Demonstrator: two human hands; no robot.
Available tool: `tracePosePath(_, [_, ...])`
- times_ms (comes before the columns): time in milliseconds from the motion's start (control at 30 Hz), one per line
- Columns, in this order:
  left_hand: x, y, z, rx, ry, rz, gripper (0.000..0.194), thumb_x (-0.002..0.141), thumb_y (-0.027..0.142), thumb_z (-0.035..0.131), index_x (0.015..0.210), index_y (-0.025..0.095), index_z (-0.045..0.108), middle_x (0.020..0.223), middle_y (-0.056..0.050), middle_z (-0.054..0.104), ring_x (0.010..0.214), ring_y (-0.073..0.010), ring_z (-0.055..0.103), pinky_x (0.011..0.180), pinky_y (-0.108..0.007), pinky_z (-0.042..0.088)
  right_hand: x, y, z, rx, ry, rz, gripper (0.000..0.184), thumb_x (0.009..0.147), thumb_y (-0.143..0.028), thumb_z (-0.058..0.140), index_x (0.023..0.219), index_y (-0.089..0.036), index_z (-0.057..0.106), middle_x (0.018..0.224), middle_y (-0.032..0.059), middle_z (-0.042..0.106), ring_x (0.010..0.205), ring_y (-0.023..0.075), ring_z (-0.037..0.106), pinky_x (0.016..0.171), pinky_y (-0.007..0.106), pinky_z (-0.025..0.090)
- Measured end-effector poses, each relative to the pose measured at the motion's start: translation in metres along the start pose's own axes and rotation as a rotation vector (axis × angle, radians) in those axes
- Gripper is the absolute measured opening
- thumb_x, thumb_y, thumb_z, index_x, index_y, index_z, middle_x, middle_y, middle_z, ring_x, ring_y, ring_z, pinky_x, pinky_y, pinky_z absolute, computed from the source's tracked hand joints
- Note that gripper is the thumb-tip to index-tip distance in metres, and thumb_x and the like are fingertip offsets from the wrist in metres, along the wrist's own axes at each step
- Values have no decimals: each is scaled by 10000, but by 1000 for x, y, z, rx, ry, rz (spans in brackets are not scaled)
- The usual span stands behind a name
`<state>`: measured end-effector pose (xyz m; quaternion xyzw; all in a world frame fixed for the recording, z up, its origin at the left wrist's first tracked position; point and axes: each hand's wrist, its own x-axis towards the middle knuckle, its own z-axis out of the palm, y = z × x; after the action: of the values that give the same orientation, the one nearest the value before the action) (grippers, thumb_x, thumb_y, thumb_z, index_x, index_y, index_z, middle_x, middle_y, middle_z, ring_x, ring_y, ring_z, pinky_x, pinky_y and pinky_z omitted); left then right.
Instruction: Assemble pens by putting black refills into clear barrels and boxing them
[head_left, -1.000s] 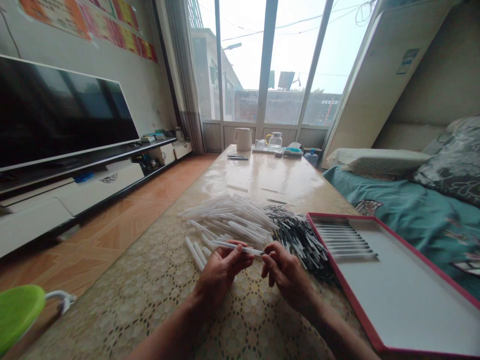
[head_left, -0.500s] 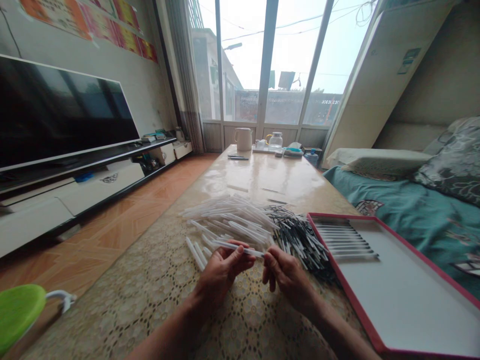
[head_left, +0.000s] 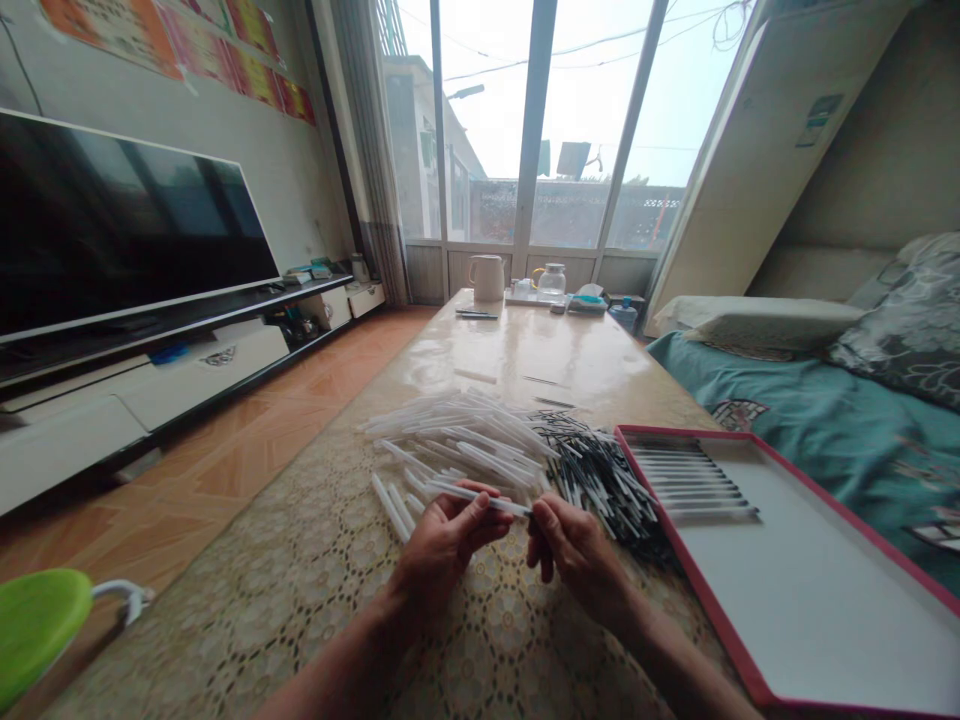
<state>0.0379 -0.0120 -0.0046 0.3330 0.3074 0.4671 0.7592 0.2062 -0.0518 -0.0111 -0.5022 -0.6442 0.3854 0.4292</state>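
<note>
My left hand [head_left: 454, 525] pinches a white pen barrel [head_left: 506, 506] between thumb and fingers, above the patterned tablecloth. At the barrel's right end, my right hand [head_left: 562, 530] is closed on a small dark piece that looks like the tip of a pen refill; its fingers hide most of it. Just beyond both hands lies a pile of whitish translucent pen barrels [head_left: 457, 430]. A heap of black-and-white pen refills [head_left: 600, 480] sits to the right of that pile, close to my right hand.
A red-rimmed white tray [head_left: 817, 590] stands at the right with a row of pens [head_left: 697, 480] inside. Farther back on the table [head_left: 480, 350] are a beige jug [head_left: 487, 277], a glass pot [head_left: 552, 280] and a tissue pack [head_left: 587, 300]. A green stool [head_left: 41, 630] is at lower left.
My right hand has shifted very slightly right, and a dark bit now shows between its fingertips and the barrel's end. The left hand keeps its hold.
</note>
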Motion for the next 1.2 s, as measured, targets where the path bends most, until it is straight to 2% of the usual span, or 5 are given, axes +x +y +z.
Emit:
tracePosePath(333, [-2, 1, 2, 2, 0, -7, 253, 660, 271, 773, 813, 121, 637, 719, -66, 725, 669, -153, 681, 667, -249, 537, -1, -2, 1, 11, -7, 24, 411, 935, -506, 299, 690, -203, 431, 538, -24, 560, 393, 78, 490, 398, 179, 374])
tracePosePath(500, [-3, 3, 4, -19, 40, 4, 262, 640, 261, 787, 803, 126, 633, 697, -45, 716, 659, -146, 679, 679, -246, 534, 0, -3, 0, -38, -10, 19, 296, 918, -494, 372, 887, -211, 449, 577, -35, 599, 392, 85, 495, 398, 180, 372])
tracePosePath(700, [-2, 2, 2, -1, -18, -13, 243, 670, 267, 765, 818, 125, 634, 709, -58, 724, 670, -152, 683, 669, -250, 533, -1, -1, 2, 29, -20, 33, 397, 930, -515, 304, 698, -211, 412, 545, -28, 558, 400, 84, 494, 393, 181, 375])
tracePosePath(900, [-1, 1, 1, 0, 7, 18, 256, 657, 269, 774, 813, 118, 638, 707, -58, 724, 659, -149, 679, 676, -246, 531, 0, 0, 1, 17, -14, 27, 318, 914, -509, 366, 875, -207, 456, 562, -42, 580, 384, 82, 486, 390, 178, 370])
tracePosePath(1200, [0, 0, 0, 42, -19, 19, 260, 653, 292, 774, 809, 129, 644, 714, -65, 726, 665, -165, 681, 657, -261, 529, 0, -4, 2, 189, -90, 110, 383, 893, -548, 376, 719, -207, 391, 505, -44, 562, 350, 70, 459, 352, 167, 311])
